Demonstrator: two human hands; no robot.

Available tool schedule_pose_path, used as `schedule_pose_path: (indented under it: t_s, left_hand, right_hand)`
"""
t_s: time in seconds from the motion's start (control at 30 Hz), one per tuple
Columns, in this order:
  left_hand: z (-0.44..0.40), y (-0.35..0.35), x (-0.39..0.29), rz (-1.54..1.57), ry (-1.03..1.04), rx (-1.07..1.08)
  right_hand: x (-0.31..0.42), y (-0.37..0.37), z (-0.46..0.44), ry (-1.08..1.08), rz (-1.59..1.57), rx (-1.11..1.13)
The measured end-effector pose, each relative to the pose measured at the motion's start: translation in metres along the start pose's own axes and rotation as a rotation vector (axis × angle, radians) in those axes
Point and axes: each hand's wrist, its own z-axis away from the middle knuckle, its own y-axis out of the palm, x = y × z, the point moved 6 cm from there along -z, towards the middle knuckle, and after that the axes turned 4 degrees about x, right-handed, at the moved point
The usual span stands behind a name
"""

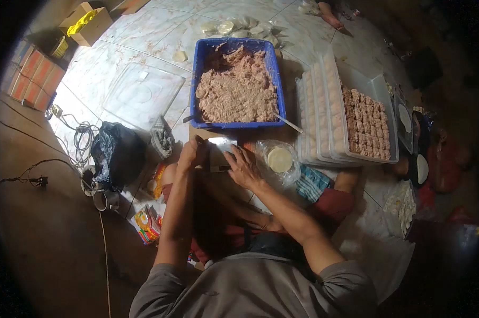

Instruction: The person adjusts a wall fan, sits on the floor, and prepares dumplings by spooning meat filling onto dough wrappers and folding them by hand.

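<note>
My left hand (193, 153) is closed at the left side of a small pale, shiny surface (216, 143); what its fingers hold, if anything, is hidden. My right hand (243, 166) lies with fingers apart over the right side of that surface. Just right of it, an open plastic bag holds a stack of round pale dough wrappers (279, 159). In front of both hands stands a blue tub (196, 79) full of pinkish minced filling (236, 90). A metal utensil handle (288, 123) sticks out over the tub's near right corner.
Clear plastic trays (316, 114) at right hold rows of filled dumplings (367, 124). Bagged wrappers (242, 27) lie beyond the tub. At left are a transparent lid (142, 91), a crumpled cloth (162, 137), a black plastic bag (116, 153), a metal mug (106, 200) and cables (84, 139).
</note>
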Motion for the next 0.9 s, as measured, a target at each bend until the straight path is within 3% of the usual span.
schedule_pose_path:
  t_s: [0.1, 0.17, 0.3, 0.4, 0.47, 0.6, 0.67, 0.8, 0.87, 0.9]
  left_hand:
    - [0.001, -0.003, -0.004, 0.023, 0.017, -0.029]
    - [0.001, 0.000, 0.007, 0.054, 0.146, -0.037]
    - [0.003, 0.005, 0.004, -0.056, -0.012, 0.099]
    - [0.001, 0.010, 0.002, 0.370, 0.074, 0.146]
    - [0.002, 0.007, -0.010, 0.090, 0.187, 0.106]
    - [0.002, 0.015, 0.002, 0.100, 0.068, 0.131]
    - [0.001, 0.009, 0.002, -0.104, 0.053, -0.061]
    - [-0.004, -0.008, 0.002, 0.122, 0.150, -0.086]
    - [-0.006, -0.011, -0.019, -0.194, 0.147, -0.059]
    - [0.003, -0.011, -0.025, -0.198, 0.146, -0.049]
  right_hand:
    - [0.005, -0.010, 0.004, 0.017, -0.080, -0.016]
    - [0.004, -0.018, 0.008, 0.056, -0.155, -0.024]
    - [-0.002, -0.012, 0.014, 0.170, -0.099, 0.004]
    - [-0.009, -0.008, 0.010, 0.142, -0.020, -0.029]
    - [-0.015, -0.006, 0.011, 0.139, -0.038, -0.056]
    - [-0.003, -0.013, 0.027, 0.116, -0.071, -0.094]
    - [-0.003, -0.017, 0.034, 0.093, -0.059, -0.108]
    - [-0.025, -0.029, 0.059, 0.153, -0.264, -0.051]
    - [-0.033, -0.060, 0.067, 0.224, -0.346, -0.040]
    - [-0.036, -0.066, 0.077, 0.233, -0.352, -0.039]
